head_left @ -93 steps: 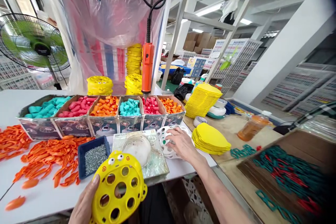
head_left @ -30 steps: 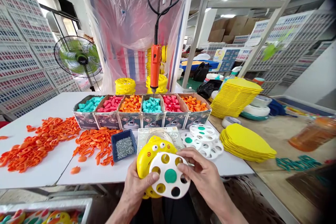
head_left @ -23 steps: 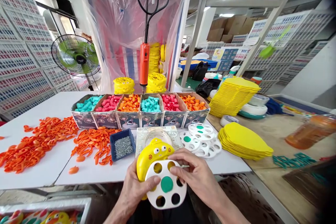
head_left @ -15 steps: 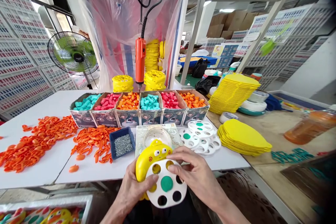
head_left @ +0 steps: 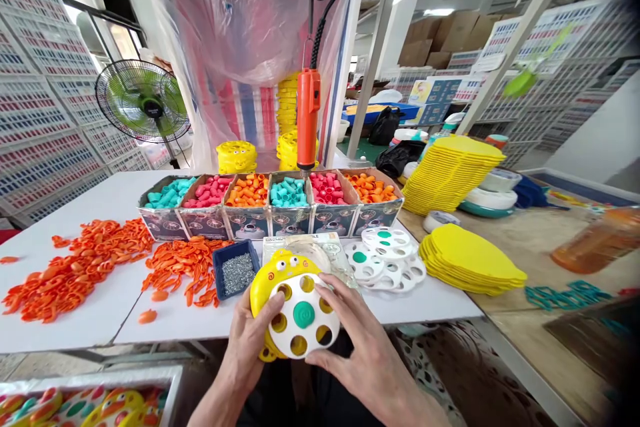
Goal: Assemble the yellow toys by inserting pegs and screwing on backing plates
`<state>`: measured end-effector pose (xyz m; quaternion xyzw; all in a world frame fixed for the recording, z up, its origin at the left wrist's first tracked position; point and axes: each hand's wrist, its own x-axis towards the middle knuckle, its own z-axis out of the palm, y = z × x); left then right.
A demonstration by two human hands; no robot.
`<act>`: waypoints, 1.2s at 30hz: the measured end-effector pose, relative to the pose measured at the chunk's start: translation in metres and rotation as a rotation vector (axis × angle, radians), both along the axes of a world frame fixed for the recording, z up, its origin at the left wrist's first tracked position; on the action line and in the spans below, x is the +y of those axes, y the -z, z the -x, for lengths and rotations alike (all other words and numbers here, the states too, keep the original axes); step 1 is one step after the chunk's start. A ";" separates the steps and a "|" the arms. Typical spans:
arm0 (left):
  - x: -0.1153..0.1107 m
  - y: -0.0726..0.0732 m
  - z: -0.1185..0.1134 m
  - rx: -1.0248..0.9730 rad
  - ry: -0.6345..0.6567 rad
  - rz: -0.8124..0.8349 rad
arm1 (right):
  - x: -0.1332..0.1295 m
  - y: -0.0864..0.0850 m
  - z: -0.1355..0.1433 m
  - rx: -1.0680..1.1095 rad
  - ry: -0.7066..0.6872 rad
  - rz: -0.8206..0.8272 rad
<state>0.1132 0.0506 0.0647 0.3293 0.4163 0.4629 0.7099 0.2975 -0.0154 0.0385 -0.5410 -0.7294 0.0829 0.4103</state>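
My left hand [head_left: 250,333] grips the left side of a yellow toy body [head_left: 261,287] with a printed face, its thumb on the front. A white disc [head_left: 310,333] with round holes and a green centre [head_left: 303,315] lies over the front of the body. Around the disc's right edge, my right hand [head_left: 350,327] is closed, fingers at the top and thumb at the bottom. Yellow shows through most of the holes. An orange electric screwdriver [head_left: 308,117] hangs behind, above the boxes.
Behind the toy stand boxes [head_left: 247,223] of coloured caps. A blue tray [head_left: 217,278] of screws and orange pieces [head_left: 185,270] are to the left. White discs [head_left: 390,273] and yellow sheets [head_left: 470,257] lie right. A crate [head_left: 173,393] of toys sits at lower left.
The white disc has moved up and left over the yellow body and now covers more of it. My right hand has shifted to its right edge. The hanging screwdriver appears further right.
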 end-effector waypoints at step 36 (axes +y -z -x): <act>-0.008 0.017 0.005 -0.022 0.004 0.081 | 0.025 -0.033 -0.015 1.068 -0.221 0.589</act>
